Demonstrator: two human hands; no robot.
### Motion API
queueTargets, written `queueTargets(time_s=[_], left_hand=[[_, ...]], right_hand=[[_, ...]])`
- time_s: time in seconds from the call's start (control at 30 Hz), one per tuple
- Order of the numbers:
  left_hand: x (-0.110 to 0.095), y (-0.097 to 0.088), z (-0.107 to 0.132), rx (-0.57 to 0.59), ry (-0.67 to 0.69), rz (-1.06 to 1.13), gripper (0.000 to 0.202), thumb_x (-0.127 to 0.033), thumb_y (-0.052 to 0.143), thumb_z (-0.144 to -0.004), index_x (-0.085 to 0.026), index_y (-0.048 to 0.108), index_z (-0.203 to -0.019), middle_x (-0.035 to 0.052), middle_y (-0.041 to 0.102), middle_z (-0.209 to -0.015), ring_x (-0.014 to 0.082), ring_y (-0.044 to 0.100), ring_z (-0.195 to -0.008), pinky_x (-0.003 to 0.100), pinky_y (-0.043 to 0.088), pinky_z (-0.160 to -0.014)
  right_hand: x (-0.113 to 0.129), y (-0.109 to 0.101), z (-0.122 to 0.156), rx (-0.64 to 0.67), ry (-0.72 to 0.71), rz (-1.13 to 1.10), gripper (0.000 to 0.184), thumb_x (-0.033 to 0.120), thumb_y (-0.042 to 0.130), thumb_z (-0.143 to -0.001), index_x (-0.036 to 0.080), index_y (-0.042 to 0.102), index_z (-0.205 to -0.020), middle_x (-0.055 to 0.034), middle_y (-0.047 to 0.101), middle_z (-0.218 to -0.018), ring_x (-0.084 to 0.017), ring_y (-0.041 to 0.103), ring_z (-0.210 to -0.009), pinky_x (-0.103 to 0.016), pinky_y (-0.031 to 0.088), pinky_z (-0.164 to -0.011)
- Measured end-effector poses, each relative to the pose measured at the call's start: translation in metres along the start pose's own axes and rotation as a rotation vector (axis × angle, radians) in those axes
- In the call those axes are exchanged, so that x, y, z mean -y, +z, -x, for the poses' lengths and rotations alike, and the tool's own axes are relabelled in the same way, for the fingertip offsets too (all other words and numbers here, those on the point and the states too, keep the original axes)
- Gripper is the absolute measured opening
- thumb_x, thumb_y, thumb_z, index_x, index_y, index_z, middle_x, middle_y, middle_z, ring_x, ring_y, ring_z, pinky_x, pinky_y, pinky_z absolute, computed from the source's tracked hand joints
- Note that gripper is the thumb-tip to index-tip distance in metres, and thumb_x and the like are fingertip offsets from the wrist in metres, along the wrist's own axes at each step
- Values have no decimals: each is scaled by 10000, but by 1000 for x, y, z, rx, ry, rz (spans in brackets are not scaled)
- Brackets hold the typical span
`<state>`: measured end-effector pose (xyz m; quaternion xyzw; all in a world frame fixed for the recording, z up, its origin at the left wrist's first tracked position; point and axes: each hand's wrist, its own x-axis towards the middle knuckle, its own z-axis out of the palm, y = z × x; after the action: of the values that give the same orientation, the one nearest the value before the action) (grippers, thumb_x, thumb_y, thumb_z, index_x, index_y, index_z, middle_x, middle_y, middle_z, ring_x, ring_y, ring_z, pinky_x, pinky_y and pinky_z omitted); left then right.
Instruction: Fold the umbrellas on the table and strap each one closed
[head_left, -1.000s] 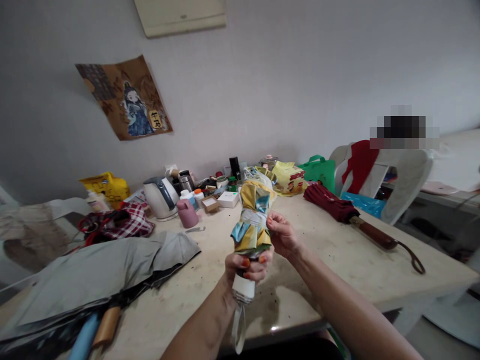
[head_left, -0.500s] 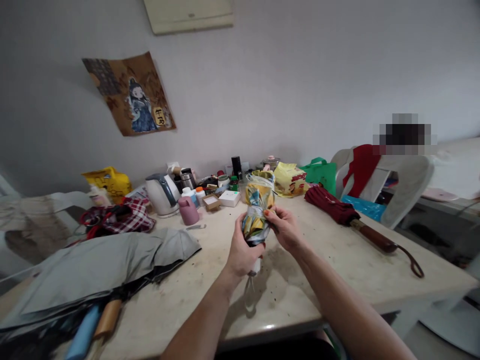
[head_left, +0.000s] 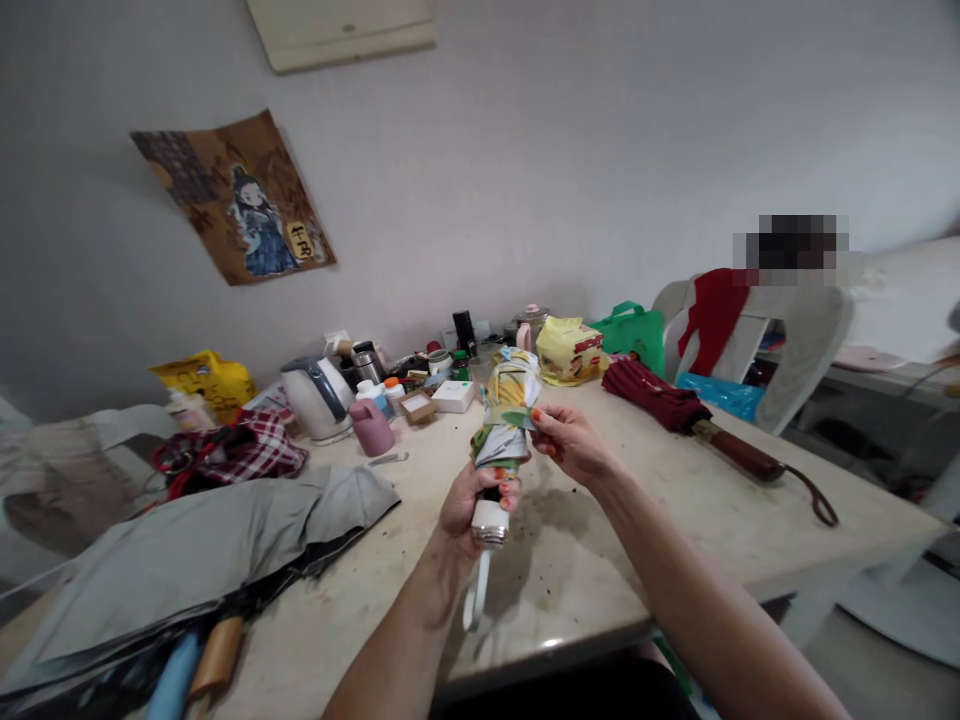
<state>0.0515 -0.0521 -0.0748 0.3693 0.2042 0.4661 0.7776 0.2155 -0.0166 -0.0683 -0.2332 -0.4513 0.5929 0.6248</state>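
I hold a folded yellow, blue and white patterned umbrella (head_left: 505, 405) upright above the table (head_left: 675, 520). My left hand (head_left: 472, 500) is closed round its lower end, just above the white handle (head_left: 489, 521), from which a strap (head_left: 475, 598) hangs. My right hand (head_left: 570, 442) pinches the fabric band at the umbrella's middle, fingers closed on it.
A dark red folded umbrella (head_left: 675, 405) with a wooden handle lies to the right. A grey umbrella (head_left: 187, 550) and plaid cloth (head_left: 240, 450) lie left. A kettle (head_left: 319, 397), pink bottle (head_left: 371, 427), boxes and bags crowd the back. A person sits at far right on a white chair (head_left: 802, 350).
My left hand slid down toward the white handle, which shows again. My right hand has stayed on the umbrella's middle, where the fabric now looks tighter wrapped.
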Motion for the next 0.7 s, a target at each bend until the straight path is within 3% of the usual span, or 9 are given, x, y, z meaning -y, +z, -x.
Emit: queueTargets(time_s=[0.27,0.4,0.7], left_hand=[[7,-4,-1,48,-180,155,363,-150,687,-630,-105,580,-974,-46,393,-607,45,365,-496,93,352,-400],[13,-12,-4,109,-186,226,345,-154,662,-665,-67,559,-983,-57,353,-606,34,383,-491,81,361,-416],[13,-17,0,179,-126,379,279,-125,573,-739,-110,510,-1011,-41,353,-650,24,368,-484,63,357,-429]], right_hand=[[8,-7,-3,-5,9,-194,398,331,915,-525,146,572,-609,60,418,-498,-15,229,-440,-148,96,-367],[9,-5,-2,4,7,-258,412,309,925,-497,139,566,-605,54,447,-503,-8,245,-438,-136,96,-364],[6,0,1,-40,-10,-138,460,372,918,-497,168,513,-575,69,426,-414,-19,286,-373,-152,96,-356]])
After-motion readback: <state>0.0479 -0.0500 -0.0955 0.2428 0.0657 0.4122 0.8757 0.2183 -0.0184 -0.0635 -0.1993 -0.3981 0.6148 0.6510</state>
